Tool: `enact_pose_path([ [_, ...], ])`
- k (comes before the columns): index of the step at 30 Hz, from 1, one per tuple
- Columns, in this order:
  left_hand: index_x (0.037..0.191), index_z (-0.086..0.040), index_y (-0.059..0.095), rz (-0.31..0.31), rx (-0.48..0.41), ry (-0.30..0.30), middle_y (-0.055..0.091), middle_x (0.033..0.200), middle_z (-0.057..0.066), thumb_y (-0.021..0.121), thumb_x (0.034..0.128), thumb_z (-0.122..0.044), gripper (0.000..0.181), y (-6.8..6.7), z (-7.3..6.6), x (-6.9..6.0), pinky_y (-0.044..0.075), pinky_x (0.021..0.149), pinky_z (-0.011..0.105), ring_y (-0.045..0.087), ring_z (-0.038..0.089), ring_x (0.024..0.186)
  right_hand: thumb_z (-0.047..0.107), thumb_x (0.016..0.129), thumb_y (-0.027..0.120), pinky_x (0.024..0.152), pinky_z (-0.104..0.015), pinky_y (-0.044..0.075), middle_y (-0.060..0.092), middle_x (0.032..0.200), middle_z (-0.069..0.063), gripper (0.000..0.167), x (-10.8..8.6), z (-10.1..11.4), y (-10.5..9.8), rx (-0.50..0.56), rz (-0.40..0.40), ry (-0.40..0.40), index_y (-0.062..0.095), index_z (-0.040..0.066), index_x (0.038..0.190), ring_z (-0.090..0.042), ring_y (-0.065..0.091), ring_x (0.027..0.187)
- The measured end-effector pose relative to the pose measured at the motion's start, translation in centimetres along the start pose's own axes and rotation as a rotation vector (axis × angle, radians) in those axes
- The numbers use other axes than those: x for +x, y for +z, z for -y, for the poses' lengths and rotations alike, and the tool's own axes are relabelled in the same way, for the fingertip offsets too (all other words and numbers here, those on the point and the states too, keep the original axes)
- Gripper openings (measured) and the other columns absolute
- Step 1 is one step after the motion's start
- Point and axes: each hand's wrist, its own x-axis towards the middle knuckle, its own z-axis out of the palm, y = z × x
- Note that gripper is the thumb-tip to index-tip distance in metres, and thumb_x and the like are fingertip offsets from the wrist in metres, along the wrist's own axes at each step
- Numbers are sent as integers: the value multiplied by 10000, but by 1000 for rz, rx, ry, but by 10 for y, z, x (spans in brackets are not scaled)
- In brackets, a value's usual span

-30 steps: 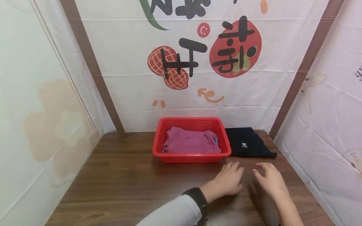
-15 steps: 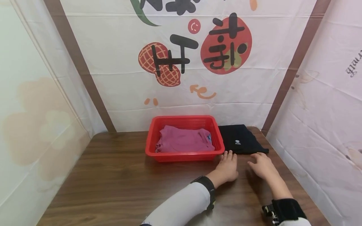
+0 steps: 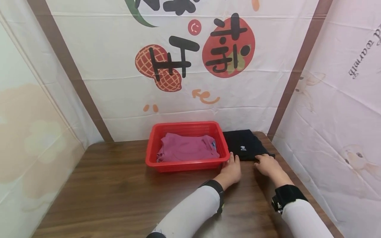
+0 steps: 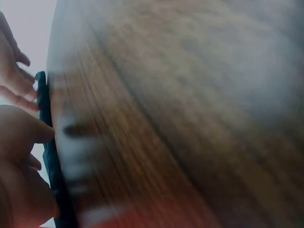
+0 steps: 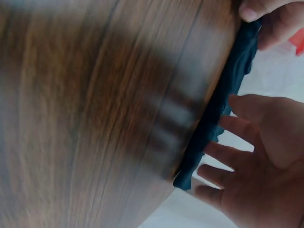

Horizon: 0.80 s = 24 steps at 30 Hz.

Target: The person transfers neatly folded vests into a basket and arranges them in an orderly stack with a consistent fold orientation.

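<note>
Head view: left hand (image 3: pixel 231 171) (grip indiscernible) and right hand (image 3: pixel 268 166) (fingers loose) have reached the black cloth (image 3: pixel 235 142), within grasp.

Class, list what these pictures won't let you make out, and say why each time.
Head view: most of what lies under the pink cloth in the red basket; the cloth covers it.
Head view: the wording of the white print on the black cloth; too small.
Left wrist view: the rest of the left hand; the left edge cuts it off.
Left wrist view: the table's fine grain; blurred.
</note>
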Motion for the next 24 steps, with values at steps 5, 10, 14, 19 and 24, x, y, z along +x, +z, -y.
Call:
enact_pose_path([
  [5,1595,-152,357,13,0,-32,261,1686,78,606,990,-295,669,-1,3,5,289,1225,369,254,264,1551,196,1012,581,1040,-669,408,440,1449,-363,470,13,-1,1,-6,20,43,537,-30,1422,-568,440,1331],
  [10,1594,-144,359,-6,25,-23,264,1681,99,644,957,-248,706,-3,2,8,280,1227,354,224,263,1558,156,993,591,1017,-660,424,492,1382,-352,455,21,-1,-2,-68,-76,19,547,-23,1409,-552,472,1283],
  [14,1605,-154,337,-5,56,-50,293,1667,97,670,943,-270,750,-4,4,12,295,1221,372,256,265,1545,167,1004,595,1034,-673,406,470,1417,-330,444,27,-1,-3,-42,-31,-22,562,15,1420,-545,436,1330],
  [19,1594,-168,368,-6,114,-39,350,1632,99,685,937,-286,739,-1,7,15,310,1215,390,316,266,1510,159,1007,592,1019,-686,409,502,1399,-291,377,31,-3,-4,-25,18,-23,616,59,1369,-533,443,1323],
  [24,1572,-164,413,-27,166,-8,395,1590,101,650,960,-299,670,1,5,13,321,1209,386,358,259,1470,163,1005,601,996,-683,424,534,1354,-269,312,35,-9,0,-12,16,4,653,88,1303,-522,476,1278],
])
